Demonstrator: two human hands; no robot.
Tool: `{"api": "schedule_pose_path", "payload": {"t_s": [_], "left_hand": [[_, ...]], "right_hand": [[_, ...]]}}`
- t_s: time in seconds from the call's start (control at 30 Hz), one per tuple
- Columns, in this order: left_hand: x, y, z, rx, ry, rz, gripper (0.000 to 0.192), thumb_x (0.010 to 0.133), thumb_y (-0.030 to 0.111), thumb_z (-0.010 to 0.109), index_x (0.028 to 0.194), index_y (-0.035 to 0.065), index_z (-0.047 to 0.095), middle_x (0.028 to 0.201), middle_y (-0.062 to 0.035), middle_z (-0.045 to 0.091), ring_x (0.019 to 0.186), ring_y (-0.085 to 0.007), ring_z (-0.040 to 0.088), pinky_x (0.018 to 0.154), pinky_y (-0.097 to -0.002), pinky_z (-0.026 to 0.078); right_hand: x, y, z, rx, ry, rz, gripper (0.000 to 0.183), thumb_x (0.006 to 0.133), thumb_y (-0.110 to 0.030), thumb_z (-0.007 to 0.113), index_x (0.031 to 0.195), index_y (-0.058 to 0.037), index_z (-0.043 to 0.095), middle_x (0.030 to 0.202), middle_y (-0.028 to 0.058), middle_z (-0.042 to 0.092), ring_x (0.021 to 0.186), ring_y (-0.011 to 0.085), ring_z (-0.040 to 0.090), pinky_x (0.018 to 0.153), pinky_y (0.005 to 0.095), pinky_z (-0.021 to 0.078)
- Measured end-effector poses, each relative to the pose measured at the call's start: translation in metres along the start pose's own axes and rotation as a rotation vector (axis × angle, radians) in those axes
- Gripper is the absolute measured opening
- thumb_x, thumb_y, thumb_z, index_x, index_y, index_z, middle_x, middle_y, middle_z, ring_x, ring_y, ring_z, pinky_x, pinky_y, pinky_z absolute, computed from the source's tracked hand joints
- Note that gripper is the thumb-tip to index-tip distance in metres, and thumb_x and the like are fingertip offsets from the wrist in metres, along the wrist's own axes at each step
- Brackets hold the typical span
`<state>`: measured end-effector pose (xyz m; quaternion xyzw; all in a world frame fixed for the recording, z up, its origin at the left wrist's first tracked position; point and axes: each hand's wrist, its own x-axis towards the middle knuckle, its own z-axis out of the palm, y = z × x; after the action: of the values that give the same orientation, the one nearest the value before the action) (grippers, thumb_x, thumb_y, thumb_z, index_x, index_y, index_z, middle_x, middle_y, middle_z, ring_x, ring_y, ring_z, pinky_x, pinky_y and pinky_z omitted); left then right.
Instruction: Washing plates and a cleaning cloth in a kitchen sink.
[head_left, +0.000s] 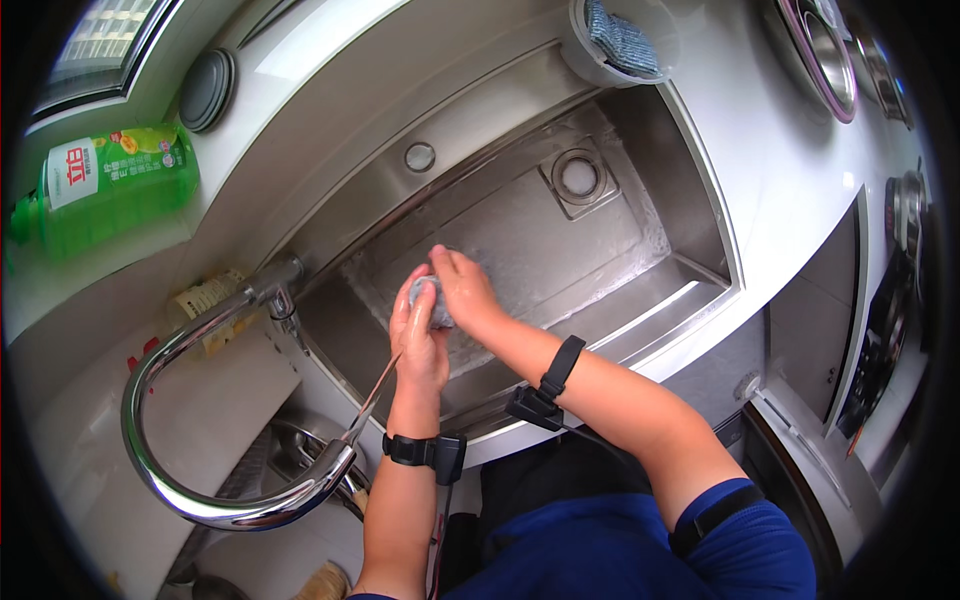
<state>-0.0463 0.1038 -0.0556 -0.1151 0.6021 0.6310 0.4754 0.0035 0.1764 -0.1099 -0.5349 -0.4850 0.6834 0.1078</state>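
My left hand (420, 335) grips a wadded grey cloth (440, 306) over the stainless steel sink (510, 232). Its thumb lies across the near side of the wad. From the right, my right hand (466, 294) presses against the same cloth, fingers together and fingertips close to those of the left. Part of the cloth is hidden between the palms. A thin stream of water (375, 397) runs from the chrome gooseneck faucet (240, 510) onto my left wrist. Both hands look wet.
A round drain (579, 178) sits in the basin's far right corner. A clear plastic tub (581, 56) with a blue cloth (622, 37) stands at the sink's back edge. A green detergent bottle (120, 191) is at left, near a grey round lid (206, 90). Metal bowls (825, 60) stand at right.
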Motion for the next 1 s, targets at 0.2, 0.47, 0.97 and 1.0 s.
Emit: {"api": "schedule_pose_path", "payload": {"t_s": [0.2, 0.47, 0.97, 1.0], "left_hand": [[0.014, -0.009, 0.002, 0.402, 0.107, 0.094, 0.039, 0.101, 0.032, 0.059, 0.13, 0.0046, 0.061, 0.121, -0.006, 0.063, 0.106, -0.0138, 0.06, 0.089, -0.0283, 0.048], [0.018, -0.015, -0.025, -0.239, 0.0, -0.305, 0.056, 0.102, 0.05, 0.049, 0.136, 0.0067, 0.052, 0.128, -0.0056, 0.059, 0.114, -0.0235, 0.059, 0.095, -0.0369, 0.05], [0.004, -0.008, 0.02, -0.046, 0.042, 0.081, 0.017, 0.092, 0.006, 0.068, 0.103, 0.0094, 0.055, 0.101, -0.0052, 0.064, 0.091, -0.0138, 0.063, 0.08, -0.0292, 0.052], [0.003, -0.008, 0.02, -0.023, 0.044, 0.091, 0.018, 0.09, 0.005, 0.069, 0.1, 0.0095, 0.055, 0.099, -0.005, 0.064, 0.088, -0.0137, 0.062, 0.079, -0.0288, 0.051]], "right_hand": [[-0.009, 0.012, 0.0, 0.219, -0.157, 0.261, 0.053, 0.105, -0.042, 0.041, 0.1, 0.0041, 0.066, 0.092, 0.0159, 0.07, 0.091, 0.0236, 0.066, 0.081, 0.0364, 0.0503], [-0.041, 0.004, 0.027, -0.131, -0.054, -0.324, 0.049, 0.104, -0.035, 0.041, 0.128, 0.0036, 0.059, 0.132, 0.0254, 0.058, 0.128, 0.039, 0.051, 0.11, 0.0425, 0.0377], [0.0, -0.007, 0.0, 0.747, -0.174, 0.461, 0.06, 0.104, -0.046, 0.04, 0.126, 0.006, 0.061, 0.122, 0.0183, 0.065, 0.114, 0.0241, 0.06, 0.098, 0.0373, 0.0457], [-0.004, -0.006, 0.001, 0.747, -0.174, 0.462, 0.06, 0.104, -0.046, 0.04, 0.126, 0.006, 0.061, 0.122, 0.0183, 0.065, 0.114, 0.0241, 0.06, 0.098, 0.0373, 0.0457]]}}
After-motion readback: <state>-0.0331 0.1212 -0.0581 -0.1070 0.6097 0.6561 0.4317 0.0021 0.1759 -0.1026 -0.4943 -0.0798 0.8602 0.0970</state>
